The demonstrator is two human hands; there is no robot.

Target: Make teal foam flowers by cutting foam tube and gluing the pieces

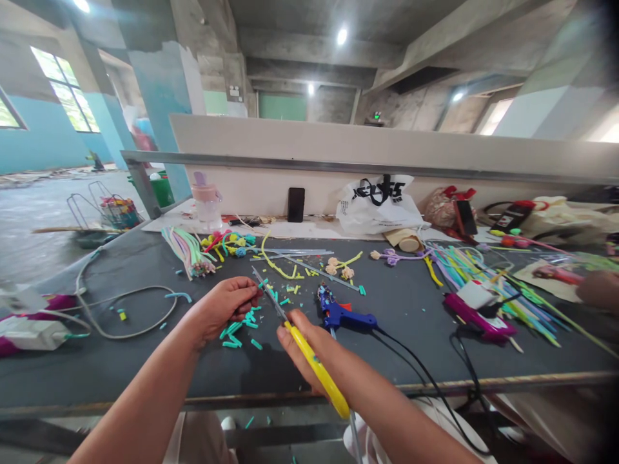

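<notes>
My right hand (309,345) is closed around a pair of yellow-handled scissors (323,380), whose blades point away and to the left. My left hand (227,306) is pinched at the blade tips, where a short teal piece of pipe cleaner (262,283) shows by the fingertips. Scattered below and beside that hand are several cut teal pieces (235,335) of the same fuzzy stem. A blue glue gun (348,317) lies just right of the scissors, its black cord running to the table's front edge.
Pipe cleaner bundles (193,258) lie back left and on the right (483,277). Clear sticks (300,263) lie behind my hands. A phone (296,205), bottle (207,203) and white bag (380,206) stand at the back. Power strips (478,309) and a looped cable (130,336) flank me. Another person's hand (599,293) is far right.
</notes>
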